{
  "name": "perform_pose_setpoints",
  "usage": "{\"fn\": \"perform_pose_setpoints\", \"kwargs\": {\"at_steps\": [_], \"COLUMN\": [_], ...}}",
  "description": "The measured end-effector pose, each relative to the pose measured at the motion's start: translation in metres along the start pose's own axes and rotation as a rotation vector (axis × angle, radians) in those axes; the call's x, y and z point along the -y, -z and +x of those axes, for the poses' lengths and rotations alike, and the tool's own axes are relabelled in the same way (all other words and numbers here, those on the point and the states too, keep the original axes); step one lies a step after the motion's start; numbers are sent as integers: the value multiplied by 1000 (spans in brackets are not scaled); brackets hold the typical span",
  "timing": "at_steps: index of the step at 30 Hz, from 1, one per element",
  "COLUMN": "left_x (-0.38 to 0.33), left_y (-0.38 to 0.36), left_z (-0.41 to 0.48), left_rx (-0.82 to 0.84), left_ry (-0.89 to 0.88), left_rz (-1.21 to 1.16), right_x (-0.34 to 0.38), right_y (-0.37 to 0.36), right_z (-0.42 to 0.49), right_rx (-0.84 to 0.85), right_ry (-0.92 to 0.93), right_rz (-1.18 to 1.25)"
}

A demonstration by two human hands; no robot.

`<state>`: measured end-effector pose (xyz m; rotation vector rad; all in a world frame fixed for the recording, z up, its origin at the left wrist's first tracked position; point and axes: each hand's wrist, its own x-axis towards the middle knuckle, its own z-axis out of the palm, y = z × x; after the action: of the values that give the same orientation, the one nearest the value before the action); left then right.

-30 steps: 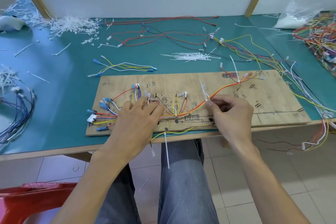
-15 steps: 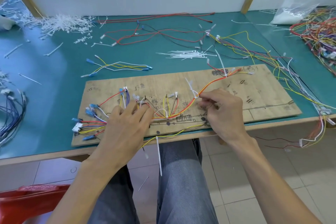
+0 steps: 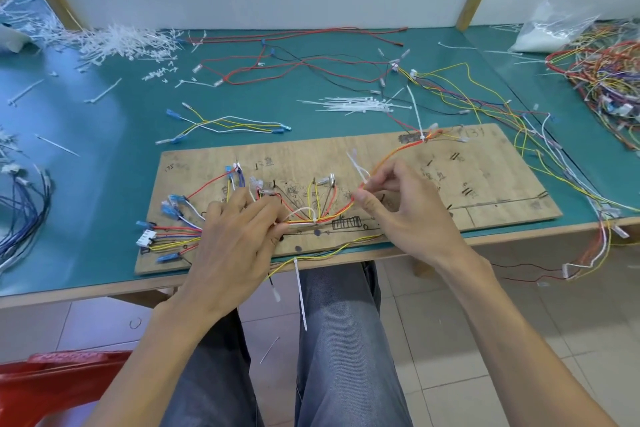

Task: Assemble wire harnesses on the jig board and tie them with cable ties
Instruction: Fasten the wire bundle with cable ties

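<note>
Wooden jig board [image 3: 491, 177] lay across the middle of the frame on a green table mat [image 3: 114, 149], carrying one harness of thin coloured wires [image 3: 391, 157]. One person's two hands worked on it. The left hand [image 3: 239, 236] lay over the wires at lower centre-left, fingers bent; gripping or only pressing could not be told. The right hand [image 3: 405, 208] pinched the orange wires at centre, touching a white cable tie [image 3: 356, 165]. The wires looked light, limp and likely springy, so best held close beside the tie; its thin tail would probably slip. Three ties showed on the harness, plus one heap of spare ties [image 3: 356, 104] behind the board.
</note>
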<state>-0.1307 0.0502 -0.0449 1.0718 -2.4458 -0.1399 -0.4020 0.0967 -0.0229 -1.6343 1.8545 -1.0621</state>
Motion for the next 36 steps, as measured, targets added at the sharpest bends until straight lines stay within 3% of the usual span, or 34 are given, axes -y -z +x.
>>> {"fn": "perform_pose_setpoints", "kwargs": {"at_steps": [4, 7, 10, 12, 17, 22, 29, 36], "left_x": [0, -6, -9, -9, -8, -6, -6, -3], "left_y": [-1, -3, -2, 1, 9, 17, 22, 21], "left_z": [1, 3, 5, 6, 16, 32, 43, 45], "left_rx": [47, 28, 42, 53, 186, 374, 483, 511], "left_ry": [49, 144, 197, 203, 286, 330, 345, 318], "left_rz": [-46, -98, -121, -120, -227, -179, -201, -232], "right_x": [20, 32, 43, 48, 48, 53, 65, 58], "right_y": [-9, -26, -41, -47, -46, -47, -42, -43], "right_z": [4, 5, 17, 28, 46, 53, 64, 55], "right_rx": [84, 4, -29, 1, 22, 24, 181, 5], "right_ry": [5, -110, -155, -207, -300, -303, -311, -210], "right_rz": [-5, -19, -408, -534, -443, -385, -523, -356]}}
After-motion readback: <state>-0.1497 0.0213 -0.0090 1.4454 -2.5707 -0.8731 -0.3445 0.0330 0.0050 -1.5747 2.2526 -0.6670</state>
